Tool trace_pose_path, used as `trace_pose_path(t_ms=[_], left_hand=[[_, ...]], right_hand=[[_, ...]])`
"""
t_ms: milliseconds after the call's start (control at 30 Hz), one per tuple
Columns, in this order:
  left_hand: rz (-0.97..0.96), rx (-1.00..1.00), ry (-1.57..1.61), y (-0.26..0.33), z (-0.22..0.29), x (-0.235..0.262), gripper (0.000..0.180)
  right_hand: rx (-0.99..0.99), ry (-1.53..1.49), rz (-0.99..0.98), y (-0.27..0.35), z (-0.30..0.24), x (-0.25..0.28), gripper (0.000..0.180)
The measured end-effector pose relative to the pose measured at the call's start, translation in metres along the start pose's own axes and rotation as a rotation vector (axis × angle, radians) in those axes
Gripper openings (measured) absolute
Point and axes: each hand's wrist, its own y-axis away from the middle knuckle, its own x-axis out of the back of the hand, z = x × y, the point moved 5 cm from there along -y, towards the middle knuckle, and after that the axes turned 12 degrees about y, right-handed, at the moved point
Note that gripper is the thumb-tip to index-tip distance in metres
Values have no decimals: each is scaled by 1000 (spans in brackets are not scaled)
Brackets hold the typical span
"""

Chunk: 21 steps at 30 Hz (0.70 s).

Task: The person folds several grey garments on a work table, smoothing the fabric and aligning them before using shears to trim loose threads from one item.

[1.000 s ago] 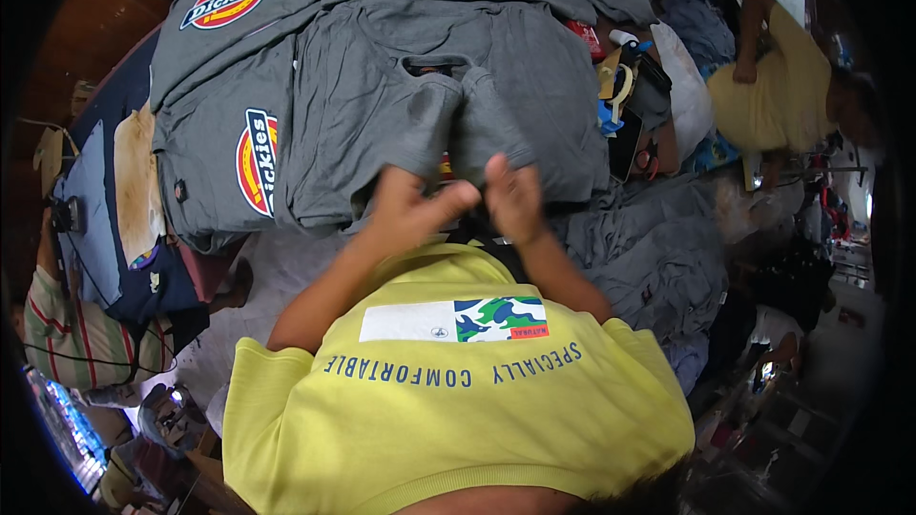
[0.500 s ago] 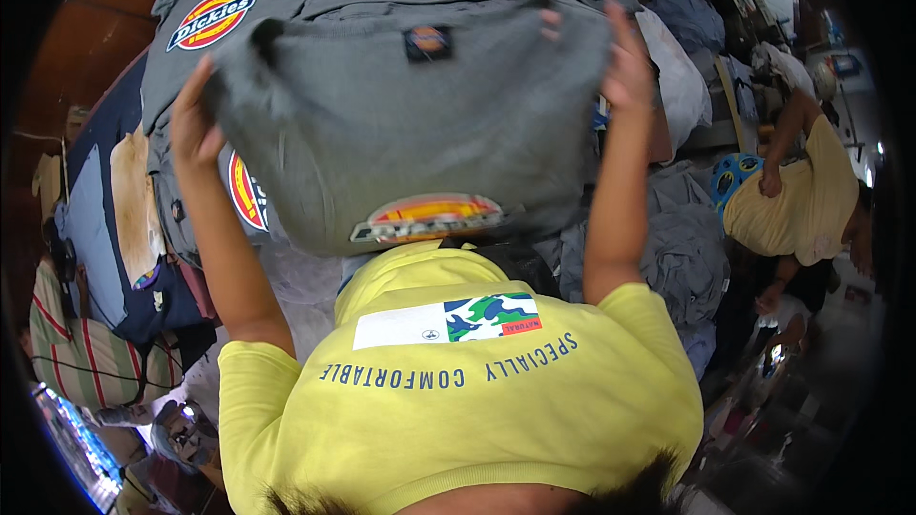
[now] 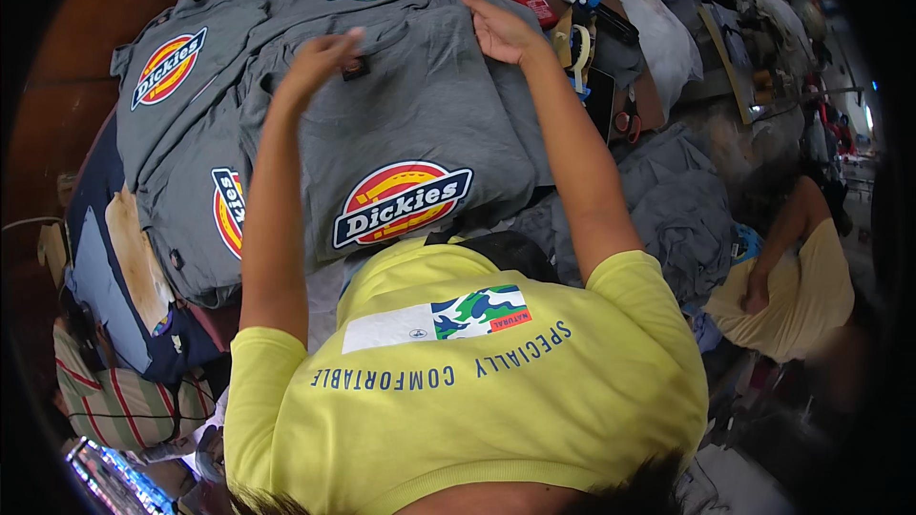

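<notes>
Now both hands (image 3: 320,55) (image 3: 501,30) have laid the grey shirt (image 3: 420,133) flat.

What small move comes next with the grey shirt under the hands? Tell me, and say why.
Probably smooth the far edge flat. The grey shirt already lies spread on the pile, its round red-and-yellow emblem facing up. The left hand and right hand are at its far edge, where the cloth looks slightly rumpled.

Brown wooden table (image 3: 57,105), mostly covered: grey logo shirts (image 3: 191,124) spread in overlapping layers, a navy garment (image 3: 100,257) at the left edge, tape dispenser (image 3: 575,43) and scissors (image 3: 625,119) at the right
</notes>
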Motion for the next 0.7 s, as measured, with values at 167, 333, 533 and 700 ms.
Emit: trace_pose_path(t_ms=[167,333,533,700], left_hand=[[-109,91,582,-41,-2,-94,75],[-396,32,1312,-78,39,-82,38],[-904,169,1472,-79,63,-80,53],[-823,130,1565,-94,42,-80,54]], right_hand=[[2,360,132,15,-11,-14,61],[-124,508,125,41,16,-7,82],[-503,1137,-155,117,95,-21,91],[-434,1227,-126,193,99,-32,71]])
